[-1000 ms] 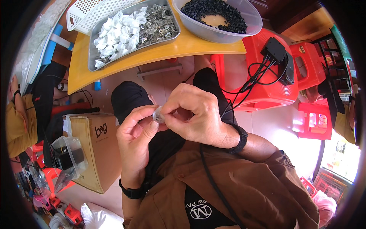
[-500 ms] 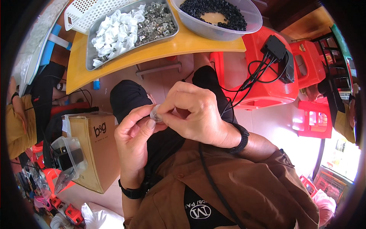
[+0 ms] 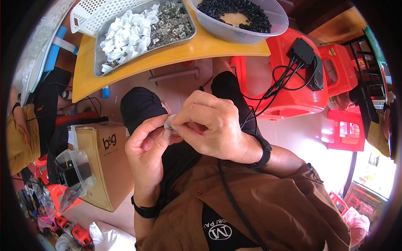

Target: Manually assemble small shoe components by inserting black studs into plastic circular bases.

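Above my lap, my left hand (image 3: 147,144) pinches a small whitish plastic piece (image 3: 169,123) between thumb and fingertips. My right hand (image 3: 211,125) meets it from the right, its thumb and forefinger closed on the same piece, which the fingers partly cover. Beyond the hands, a metal tray (image 3: 193,35) on the yellow table holds a heap of white plastic pieces (image 3: 127,34) on its left and small clear and greyish bits (image 3: 172,26) on its right. A clear plastic basin (image 3: 234,38) beside it contains many tiny black parts (image 3: 255,19).
A white perforated basket (image 3: 90,19) leans behind the tray on the yellow table (image 3: 201,50). Red plastic stools (image 3: 289,100) stand at right, with a black box and cables (image 3: 302,52) on one. A cardboard box (image 3: 104,167) is at left, and another person's arm (image 3: 20,117) shows there.
Both hands stay almost in place on the small white piece. The right hand has shifted very slightly; nothing has been let go.
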